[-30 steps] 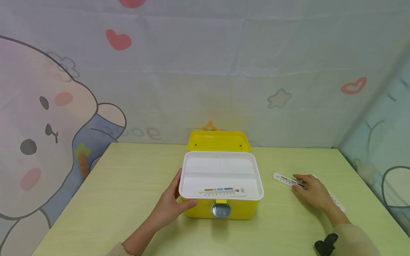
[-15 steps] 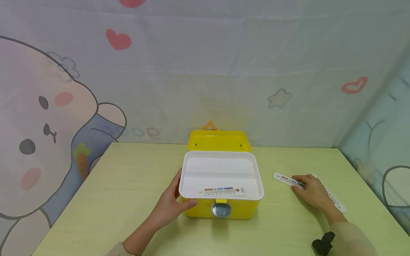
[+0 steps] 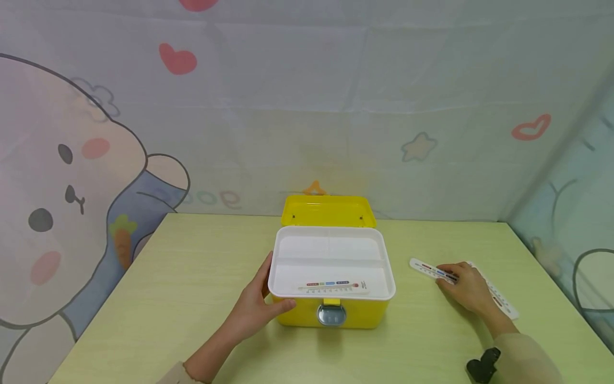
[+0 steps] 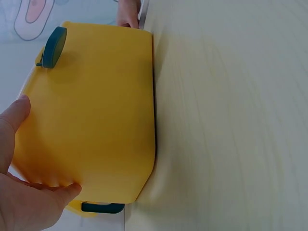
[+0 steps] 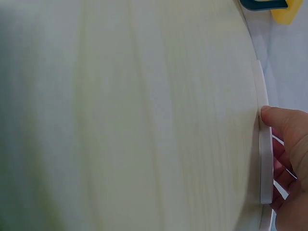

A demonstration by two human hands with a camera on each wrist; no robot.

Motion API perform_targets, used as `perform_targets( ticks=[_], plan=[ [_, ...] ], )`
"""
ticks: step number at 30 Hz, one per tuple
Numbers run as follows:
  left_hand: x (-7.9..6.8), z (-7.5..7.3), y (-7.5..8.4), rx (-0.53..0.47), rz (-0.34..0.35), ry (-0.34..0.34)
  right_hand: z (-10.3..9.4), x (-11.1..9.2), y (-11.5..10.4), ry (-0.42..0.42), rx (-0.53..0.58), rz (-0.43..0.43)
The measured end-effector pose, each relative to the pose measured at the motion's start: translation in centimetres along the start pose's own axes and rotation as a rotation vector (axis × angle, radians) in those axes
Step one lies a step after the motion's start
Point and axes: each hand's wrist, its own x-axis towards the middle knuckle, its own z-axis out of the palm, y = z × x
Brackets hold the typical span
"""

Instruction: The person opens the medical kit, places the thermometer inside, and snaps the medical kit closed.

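Note:
A yellow storage box [image 3: 357, 314] stands on the table with its lid [image 3: 331, 210] raised behind it. The white compartment tray [image 3: 297, 245] sits in its top, and one thermometer [image 3: 331, 288] lies in the front section. My left hand [image 3: 251, 309] holds the box's left front corner, thumb on the front face and fingers along the side. To the right, my right hand [image 3: 465, 288] pinches a second white thermometer [image 3: 424, 268] at the table surface; the palm covers its near end. A third thermometer [image 3: 501, 298] lies partly hidden beneath that hand.
A grey latch [image 3: 331, 314] hangs at the box front. The pale wooden table [image 3: 192, 266] meets a printed cloth backdrop [image 3: 288, 106] along its rear edge. A black object [image 3: 483, 365] is by the right sleeve.
My right hand has shifted very slightly left, uncovering a little more of the thermometer beneath it. The left hand and the box stay put.

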Motion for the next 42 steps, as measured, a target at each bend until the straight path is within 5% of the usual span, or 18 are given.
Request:
perform_targets(
  ticks=[42],
  plan=[
    [0.0,0.0,0.0,-0.004,-0.001,0.006,-1.9,1.1,-0.4,-0.008,-0.051,-0.093]
  ],
)
